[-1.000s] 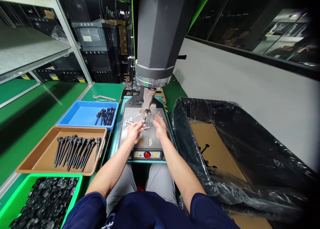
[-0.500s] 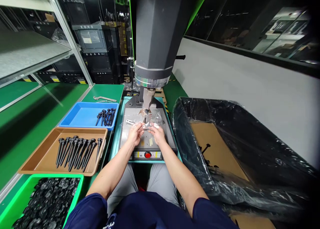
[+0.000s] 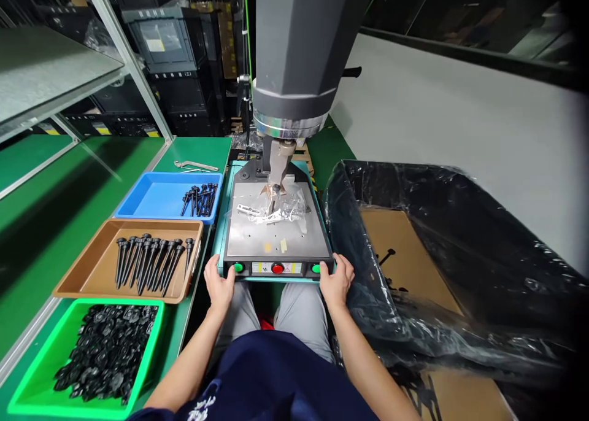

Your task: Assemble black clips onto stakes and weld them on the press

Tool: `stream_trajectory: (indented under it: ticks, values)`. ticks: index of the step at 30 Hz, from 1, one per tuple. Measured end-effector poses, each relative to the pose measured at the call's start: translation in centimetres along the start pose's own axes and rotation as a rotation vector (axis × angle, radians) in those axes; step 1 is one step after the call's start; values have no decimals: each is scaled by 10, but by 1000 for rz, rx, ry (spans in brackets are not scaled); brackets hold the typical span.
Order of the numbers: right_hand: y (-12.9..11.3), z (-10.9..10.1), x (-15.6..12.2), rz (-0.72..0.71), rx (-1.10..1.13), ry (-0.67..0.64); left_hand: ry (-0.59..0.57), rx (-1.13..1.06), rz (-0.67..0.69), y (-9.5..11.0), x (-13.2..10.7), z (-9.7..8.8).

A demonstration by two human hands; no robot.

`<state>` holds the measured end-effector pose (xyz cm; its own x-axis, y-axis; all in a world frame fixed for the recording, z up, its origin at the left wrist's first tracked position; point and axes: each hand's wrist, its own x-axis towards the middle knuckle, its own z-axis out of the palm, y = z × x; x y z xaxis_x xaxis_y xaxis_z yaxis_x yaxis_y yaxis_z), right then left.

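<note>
My left hand (image 3: pixel 219 290) is at the left front corner of the press machine's base, its thumb at the left green button (image 3: pixel 238 267) and its fingers apart along the side. At the opposite corner my right hand (image 3: pixel 337 281) does likewise, thumb at the right green button (image 3: pixel 316 268). A red button (image 3: pixel 277 268) sits between them. On the metal plate (image 3: pixel 243 243) lies a fixture wrapped in clear plastic film (image 3: pixel 294 209). The machine's metal horn (image 3: pixel 280 157) points down at the fixture. Whether a part sits under the tip is hard to make out.
To my left stand a blue tray (image 3: pixel 142 194) and a brown tray (image 3: pixel 96 255) with black stake-like parts, and a green bin (image 3: pixel 41 372) of small black parts. A wrench (image 3: pixel 197 165) lies behind them. A plastic-lined box (image 3: pixel 359 274) stands right, holding black parts and cardboard.
Both hands have left the fixture under the horn and moved back and outward to the base's front corners. The green buttons now show. The view has shifted slightly.
</note>
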<state>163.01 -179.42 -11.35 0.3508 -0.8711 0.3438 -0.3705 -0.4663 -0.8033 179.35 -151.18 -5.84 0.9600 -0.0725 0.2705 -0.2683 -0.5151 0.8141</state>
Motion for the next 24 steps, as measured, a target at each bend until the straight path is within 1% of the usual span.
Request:
stream_trajectory:
  ticks: [1,3,5,6,11,18,21,24]
  values:
    - [10,-2,-4,0,-44,-24,-14,60,-19,-10,1,-2]
    - [23,-2,-9,56,-46,-106,-118,93,-66,-23,5,-1]
    - [31,2,-12,107,-19,-178,-215,67,-71,-30,10,3]
    - [34,3,-13,119,-11,-199,-239,55,-64,-31,12,5]
    - [41,2,-11,109,3,-246,-245,38,-78,-35,16,4]
    - [35,5,-15,151,-6,-208,-222,66,-96,-36,16,6]
    - [36,4,-15,150,0,-216,-240,76,-105,-36,17,5]
    - [38,1,-15,138,33,-259,-273,70,-97,-36,18,2]
